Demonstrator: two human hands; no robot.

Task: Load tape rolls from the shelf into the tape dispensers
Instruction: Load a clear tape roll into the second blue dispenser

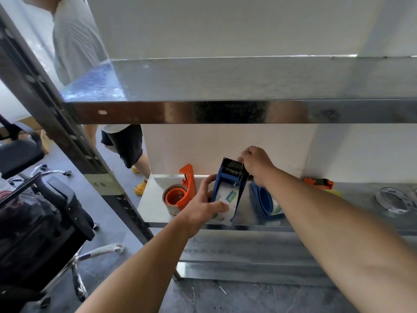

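Gripping the blue dispenser at its lower end, the left hand curls round its tape roll, while the right hand pinches the clear tape end at the toothed top. An orange dispenser lies left of the left hand; another blue dispenser lies under the right wrist on the shelf.

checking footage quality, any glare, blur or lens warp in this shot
Head view: wide-angle warp bends the shelf post; glare streaks the upper shelf edge; the hands and blue dispenser stay fairly sharp; clear tape roll at right is soft.
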